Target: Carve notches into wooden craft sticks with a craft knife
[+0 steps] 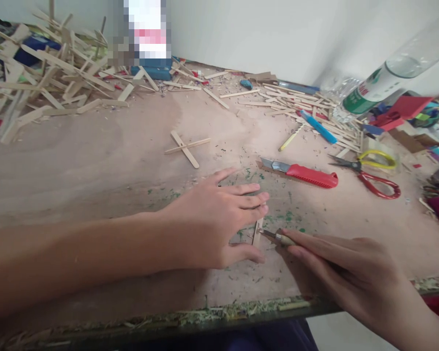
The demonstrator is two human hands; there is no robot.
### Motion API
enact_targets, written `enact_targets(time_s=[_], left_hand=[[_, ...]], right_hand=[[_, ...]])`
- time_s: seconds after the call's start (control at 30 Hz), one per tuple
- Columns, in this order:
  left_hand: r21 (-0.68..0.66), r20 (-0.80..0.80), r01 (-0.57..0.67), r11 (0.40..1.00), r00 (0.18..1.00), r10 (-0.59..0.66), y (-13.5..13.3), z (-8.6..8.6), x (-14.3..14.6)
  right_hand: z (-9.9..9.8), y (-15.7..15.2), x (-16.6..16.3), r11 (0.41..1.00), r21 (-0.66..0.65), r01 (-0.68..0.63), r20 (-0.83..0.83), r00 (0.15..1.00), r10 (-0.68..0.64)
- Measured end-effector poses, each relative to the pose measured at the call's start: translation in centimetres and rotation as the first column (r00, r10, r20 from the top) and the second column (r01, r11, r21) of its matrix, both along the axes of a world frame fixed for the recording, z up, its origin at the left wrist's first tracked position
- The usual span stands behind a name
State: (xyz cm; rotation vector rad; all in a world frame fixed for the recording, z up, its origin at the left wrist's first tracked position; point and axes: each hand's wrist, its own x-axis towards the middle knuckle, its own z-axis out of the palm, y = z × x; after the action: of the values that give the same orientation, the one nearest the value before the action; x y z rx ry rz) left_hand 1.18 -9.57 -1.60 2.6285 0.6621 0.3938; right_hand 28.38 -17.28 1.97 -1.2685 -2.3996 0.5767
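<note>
The right hand [366,268] is gripping a slim, pale-handled tool with a metal tip [285,240], the tip meeting a narrow, flat wooden stick [256,237]. The left hand [219,219] is lying with fingers spread wide over the stick, apparently steadying it against the pinkish wooden worktop [95,185]. A red-handled craft knife [310,176] is lying just beyond, seemingly within reach. Bare surface is leaving room leftward; the shavings-strewn near edge [190,317] is passing beneath the right wrist.

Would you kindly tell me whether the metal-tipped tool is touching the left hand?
Apart: the head view shows a clear gap between the metal-tipped tool and the left hand, both above and below the tool's tip in the picture.
</note>
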Motion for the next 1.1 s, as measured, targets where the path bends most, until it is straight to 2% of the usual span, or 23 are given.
enact_targets(time_s=[0.23,0.43,0.7,0.97,1.1], left_hand=[[0.010,0.002,0.005,1.000,1.000,-0.005,0.0,0.0,0.1],[0.009,-0.012,0.008,1.000,1.000,-0.008,0.0,0.0,0.0],[0.001,-0.020,0.017,1.000,1.000,-0.017,0.1,0.1,0.0],[0.016,-0.005,0.015,1.000,1.000,-0.015,0.2,-0.1,0.1],[-0.003,-0.050,0.019,1.000,0.999,-0.019,0.3,0.3,0.1]], right_hand=[[1.4,0.8,0.2,0.986,0.141,-0.095,0.110,0.991,0.080],[2.4,1.7,-0.1,0.981,0.107,-0.162,0.206,0.969,0.137],[4.1,2.8,-0.7,0.957,0.128,-0.260,0.367,0.909,0.198],[4.6,3.4,-1.3,0.955,0.095,-0.281,0.402,0.888,0.222],[4.8,3.4,-1.8,0.949,0.103,-0.296,0.411,0.882,0.230]])
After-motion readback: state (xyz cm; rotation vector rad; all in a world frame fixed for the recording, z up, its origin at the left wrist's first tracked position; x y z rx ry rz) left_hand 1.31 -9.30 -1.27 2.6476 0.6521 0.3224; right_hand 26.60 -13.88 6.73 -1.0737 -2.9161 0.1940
